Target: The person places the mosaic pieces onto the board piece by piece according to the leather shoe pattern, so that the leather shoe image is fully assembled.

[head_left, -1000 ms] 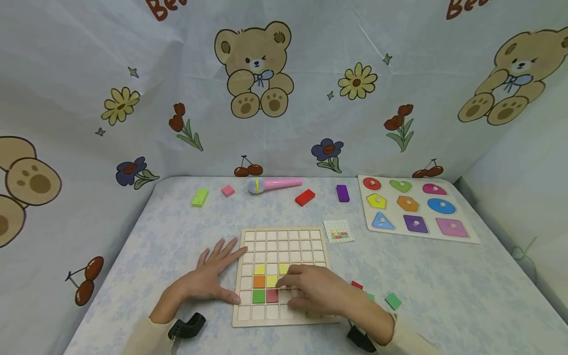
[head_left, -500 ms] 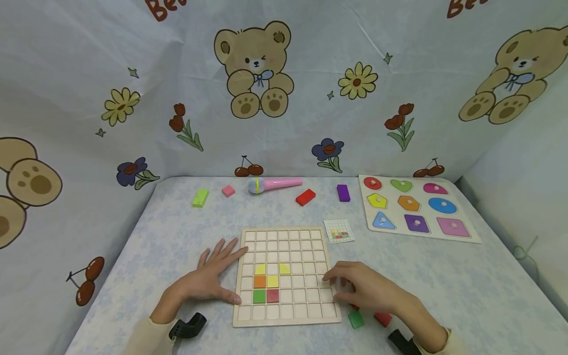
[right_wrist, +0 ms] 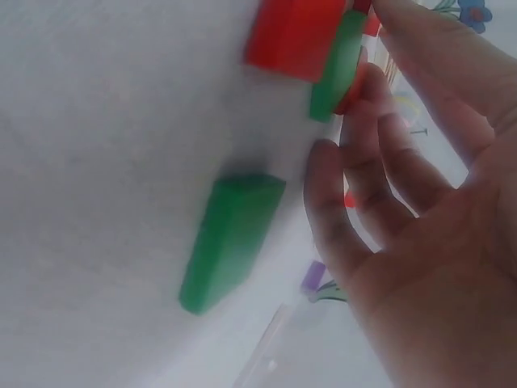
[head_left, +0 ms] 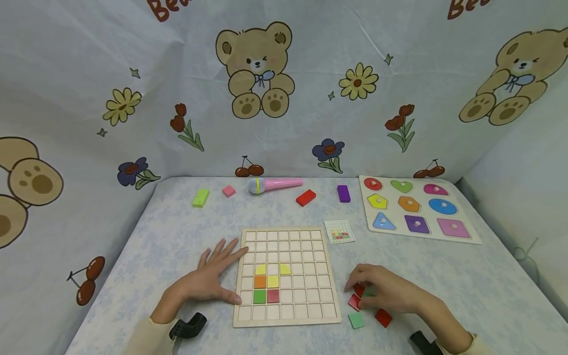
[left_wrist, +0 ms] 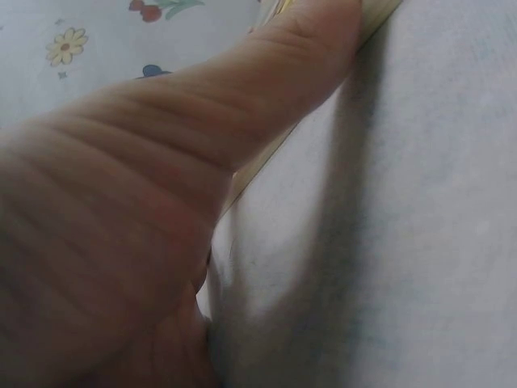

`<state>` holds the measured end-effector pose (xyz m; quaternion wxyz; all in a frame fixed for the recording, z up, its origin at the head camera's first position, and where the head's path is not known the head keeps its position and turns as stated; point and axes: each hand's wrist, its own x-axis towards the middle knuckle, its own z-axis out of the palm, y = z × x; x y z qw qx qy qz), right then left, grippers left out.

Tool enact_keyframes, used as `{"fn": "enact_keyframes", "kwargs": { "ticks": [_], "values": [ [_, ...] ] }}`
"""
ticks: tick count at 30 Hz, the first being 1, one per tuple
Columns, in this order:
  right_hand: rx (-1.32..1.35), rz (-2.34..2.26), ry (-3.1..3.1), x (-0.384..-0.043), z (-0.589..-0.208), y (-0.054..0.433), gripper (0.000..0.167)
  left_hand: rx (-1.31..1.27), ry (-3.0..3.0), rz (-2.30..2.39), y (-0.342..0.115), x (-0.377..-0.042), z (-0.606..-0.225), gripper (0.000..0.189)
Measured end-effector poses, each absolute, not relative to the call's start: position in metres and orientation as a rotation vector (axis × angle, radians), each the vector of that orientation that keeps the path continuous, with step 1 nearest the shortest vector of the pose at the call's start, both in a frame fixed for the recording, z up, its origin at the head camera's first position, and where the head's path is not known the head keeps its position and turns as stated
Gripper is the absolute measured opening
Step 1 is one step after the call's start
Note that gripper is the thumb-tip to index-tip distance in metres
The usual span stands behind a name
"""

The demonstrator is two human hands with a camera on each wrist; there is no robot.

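My left hand (head_left: 208, 278) has its fingers spread beside the wooden grid board (head_left: 287, 320), with the index fingertip and thumb tip on its left edge. In the left wrist view the thumb (left_wrist: 266, 81) reaches to the board's edge. Several coloured tiles sit in the grid, among them an orange tile (head_left: 260, 281), a green tile (head_left: 259, 296) and a red tile (head_left: 272, 296). Right of the board, my right hand (head_left: 390, 288) bends over loose red and green tiles. Its thumb tip is right at a red tile (head_left: 354, 302); a green tile (right_wrist: 339, 69) shows by the fingers.
A small pattern card (head_left: 339, 231) lies off the board's upper right corner. A shape puzzle board (head_left: 421, 236) is at the back right. Along the back lie a pink toy microphone (head_left: 279, 184), a red block (head_left: 305, 197), a purple block (head_left: 343, 193) and a lime block (head_left: 200, 198).
My right hand has moved right, from over the grid to the loose tiles beside the board. The left hand has stayed at the board's left edge.
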<state>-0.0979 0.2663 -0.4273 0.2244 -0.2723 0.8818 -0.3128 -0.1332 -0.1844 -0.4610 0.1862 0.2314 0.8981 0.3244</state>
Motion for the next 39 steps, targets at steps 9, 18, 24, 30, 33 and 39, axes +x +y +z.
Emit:
{"fn": "enact_keyframes", "kwargs": {
  "ticks": [9, 18, 24, 30, 33, 39],
  "values": [
    [-0.712, -0.84, 2.387, -0.098, -0.429, 0.267, 0.022, 0.638, 2.526, 0.89, -0.185, -0.133, -0.461, 0.115],
    [-0.715, -0.739, 2.504, -0.1, -0.427, 0.259, 0.017, 0.632, 2.525, 0.881, -0.183, -0.132, -0.461, 0.116],
    [-0.778, -0.748, 2.593, -0.104, -0.421, 0.235, 0.022, 0.646, 2.535, 0.895, -0.183, -0.133, -0.462, 0.116],
    [-0.892, -0.707, 2.614, -0.103, -0.422, 0.192, 0.018, 0.637, 2.526, 0.884, -0.182, -0.134, -0.464, 0.117],
    [-0.967, -0.668, 2.603, -0.104, -0.424, 0.17, 0.016, 0.632, 2.529, 0.878, -0.182, -0.134, -0.463, 0.117],
    [-1.093, -0.565, 2.617, -0.108, -0.425, 0.138, 0.015, 0.633, 2.528, 0.881, -0.185, -0.134, -0.461, 0.116]
  ]
}}
